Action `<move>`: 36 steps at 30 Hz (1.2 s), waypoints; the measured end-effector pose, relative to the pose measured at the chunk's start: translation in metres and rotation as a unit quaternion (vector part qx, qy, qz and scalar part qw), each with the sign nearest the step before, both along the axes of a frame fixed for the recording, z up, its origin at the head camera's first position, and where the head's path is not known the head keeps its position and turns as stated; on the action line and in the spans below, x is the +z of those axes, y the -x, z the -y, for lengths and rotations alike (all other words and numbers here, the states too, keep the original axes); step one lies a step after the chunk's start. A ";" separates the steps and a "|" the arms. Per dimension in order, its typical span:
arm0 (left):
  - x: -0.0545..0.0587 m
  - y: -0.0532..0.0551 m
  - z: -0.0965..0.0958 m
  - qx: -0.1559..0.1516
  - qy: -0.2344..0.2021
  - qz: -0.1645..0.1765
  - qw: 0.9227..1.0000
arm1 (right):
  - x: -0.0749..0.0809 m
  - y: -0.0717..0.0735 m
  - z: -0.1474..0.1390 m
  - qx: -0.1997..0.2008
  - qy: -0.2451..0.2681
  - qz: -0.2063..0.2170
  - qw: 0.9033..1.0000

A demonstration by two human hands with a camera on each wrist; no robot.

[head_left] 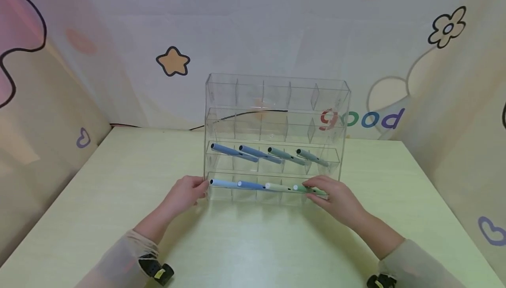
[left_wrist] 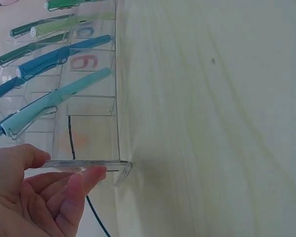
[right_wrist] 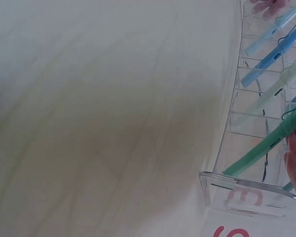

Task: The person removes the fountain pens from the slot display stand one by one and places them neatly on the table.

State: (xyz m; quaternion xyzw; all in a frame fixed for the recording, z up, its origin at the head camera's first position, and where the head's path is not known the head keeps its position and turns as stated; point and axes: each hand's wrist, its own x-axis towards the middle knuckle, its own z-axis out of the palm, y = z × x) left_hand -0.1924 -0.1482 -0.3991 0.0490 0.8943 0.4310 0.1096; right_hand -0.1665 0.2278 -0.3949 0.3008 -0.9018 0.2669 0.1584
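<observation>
A clear acrylic pen rack (head_left: 346, 103) with stepped tiers of compartments stands on the table. My left hand (head_left: 186, 192) grips its left side panel low down, thumb on one face and fingers on the other, beside a light blue pen (left_wrist: 64, 101). At the rack's lower right, my right hand (head_left: 336, 196) pinches a green pen (right_wrist: 264, 148), which slants in the right part of the bottom tier. Between the hands, a blue pen (head_left: 250, 185) and a pale green pen (head_left: 278, 187) lean in the same tier.
On the tier above lean two blue pens (head_left: 225, 149) and two grey-green pens (head_left: 282, 153). The upper two tiers hold no pens. Behind the pale wooden table (head_left: 253, 253) hangs a printed cloth (head_left: 276, 37), with more cloth at both sides.
</observation>
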 end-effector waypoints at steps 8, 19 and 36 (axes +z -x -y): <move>0.003 0.002 0.004 -0.012 0.001 -0.008 1.000 | -0.001 0.005 0.004 0.008 -0.022 -0.067 0.997; 0.009 0.003 0.003 -0.036 0.018 -0.009 0.999 | 0.003 0.005 0.002 0.001 -0.023 -0.117 0.993; 0.005 0.001 0.004 -0.028 -0.003 0.014 1.000 | 0.016 -0.001 -0.008 0.011 0.026 -0.160 0.987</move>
